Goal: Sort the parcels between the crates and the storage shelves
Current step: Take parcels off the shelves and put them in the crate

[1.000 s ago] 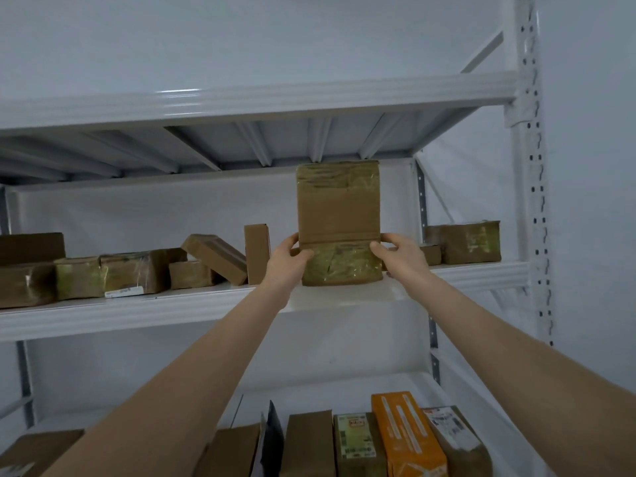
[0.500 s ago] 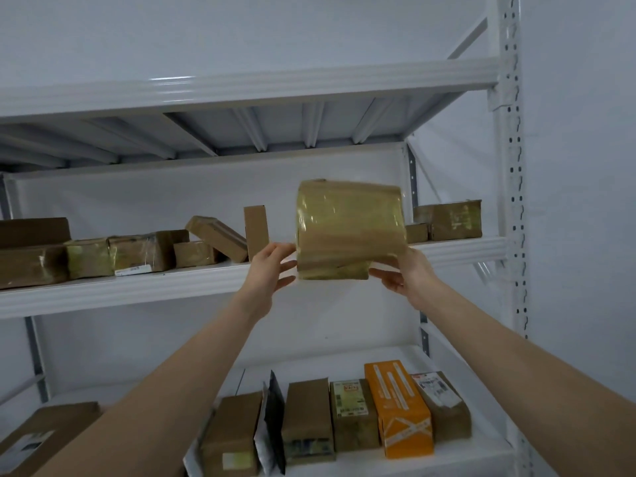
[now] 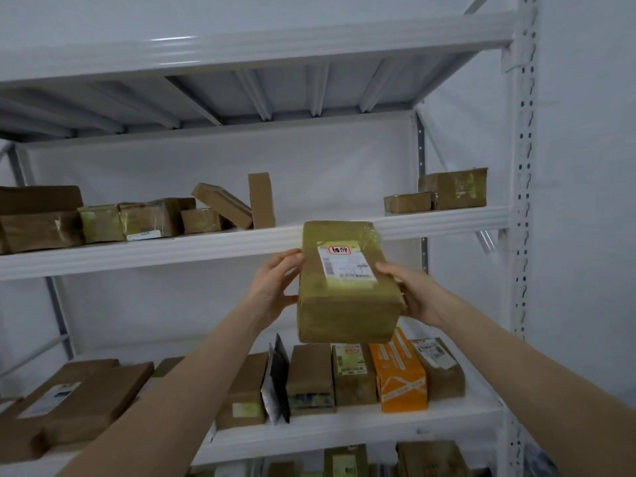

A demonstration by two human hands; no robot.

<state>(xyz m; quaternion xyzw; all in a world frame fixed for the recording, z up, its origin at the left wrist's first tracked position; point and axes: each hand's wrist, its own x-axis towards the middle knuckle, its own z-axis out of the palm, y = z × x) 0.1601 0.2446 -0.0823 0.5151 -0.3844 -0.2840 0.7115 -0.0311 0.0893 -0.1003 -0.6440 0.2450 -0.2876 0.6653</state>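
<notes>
White shelving is facing you; your left hand and right hand are gripping a taped parcel, seemingly checking its label before placing.

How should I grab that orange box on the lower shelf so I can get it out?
Come from the front and take the orange box by its near end, thumb on top. The brown parcels sit tight against both long sides, so fingers likely won't fit there. Slide it out, then hold its sides.
</notes>
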